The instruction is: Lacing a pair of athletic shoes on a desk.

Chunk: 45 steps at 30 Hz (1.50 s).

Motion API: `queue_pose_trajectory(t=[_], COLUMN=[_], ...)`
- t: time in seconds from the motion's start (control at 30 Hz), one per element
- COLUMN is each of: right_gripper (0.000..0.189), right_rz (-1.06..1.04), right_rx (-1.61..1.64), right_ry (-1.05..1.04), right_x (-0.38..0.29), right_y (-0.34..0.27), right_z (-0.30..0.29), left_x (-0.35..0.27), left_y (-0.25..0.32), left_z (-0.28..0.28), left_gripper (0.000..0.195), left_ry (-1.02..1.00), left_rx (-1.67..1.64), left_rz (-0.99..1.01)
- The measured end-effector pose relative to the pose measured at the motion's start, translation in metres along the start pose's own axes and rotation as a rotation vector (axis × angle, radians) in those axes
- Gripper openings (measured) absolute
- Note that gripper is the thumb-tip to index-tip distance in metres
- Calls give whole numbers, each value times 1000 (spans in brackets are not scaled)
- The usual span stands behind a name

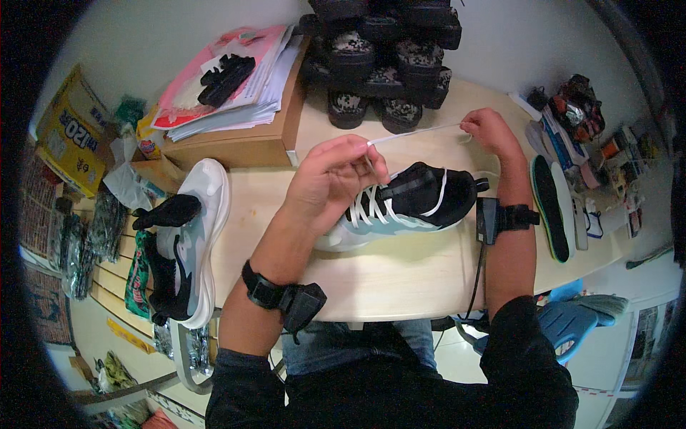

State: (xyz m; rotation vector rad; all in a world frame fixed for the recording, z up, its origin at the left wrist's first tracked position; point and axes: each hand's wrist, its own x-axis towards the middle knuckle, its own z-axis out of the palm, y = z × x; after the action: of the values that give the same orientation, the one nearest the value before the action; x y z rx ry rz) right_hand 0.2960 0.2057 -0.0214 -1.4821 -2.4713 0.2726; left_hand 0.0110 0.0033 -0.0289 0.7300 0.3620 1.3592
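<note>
A sneaker [407,204] in black, pale blue and white lies on the wooden table, its heel to the right and its toe partly behind my left forearm. White laces cross its front. My left hand [343,171] is over the lacing, a white shoelace [415,133] pinched between its thumb and fingers. Up and to the right, my right hand [485,128] grips the same lace near its end, and the stretch between the hands is taut. Another part of the lace [440,195] loops over the shoe's collar. A matching sneaker [201,241] lies at the table's left.
Behind the left side stands a cardboard box [241,147] with papers [268,107] and a black item on top. Dark camouflage-patterned shoes [348,107] are stacked at the back. An insole [549,209] lies on the right, near various small items. A blue chair [571,322] is below the table's right edge.
</note>
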Motion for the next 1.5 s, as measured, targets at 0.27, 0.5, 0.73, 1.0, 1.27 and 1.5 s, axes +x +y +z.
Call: queue_pose_trajectory(t=[0.27, 0.5, 0.73, 1.0, 1.27, 1.5], right_gripper=[22, 17, 18, 17, 13, 13], right_rz=[218, 103, -200, -358, -357, -397], right_rx=[-27, 410, 687, 557, 563, 547], right_ry=[96, -124, -310, -305, -376, -515], right_x=[3, -6, -28, -38, -41, -43], right_y=[33, -31, -126, -141, -145, -147], right_z=[17, -14, -22, -15, -16, -20], left_x=[-1, -1, 2, 2, 1, -2], left_y=[-1, 8, 10, -1, -7, -11], left_z=[-1, 3, 0, 1, 9, 5], left_gripper=[19, 15, 16, 19, 26, 33], left_ry=[1, 168, 308, 189, 200, 97], left_rx=[-2, 110, 138, 970, 1206, 1419], left_rz=[11, 16, 46, -80, -104, -30])
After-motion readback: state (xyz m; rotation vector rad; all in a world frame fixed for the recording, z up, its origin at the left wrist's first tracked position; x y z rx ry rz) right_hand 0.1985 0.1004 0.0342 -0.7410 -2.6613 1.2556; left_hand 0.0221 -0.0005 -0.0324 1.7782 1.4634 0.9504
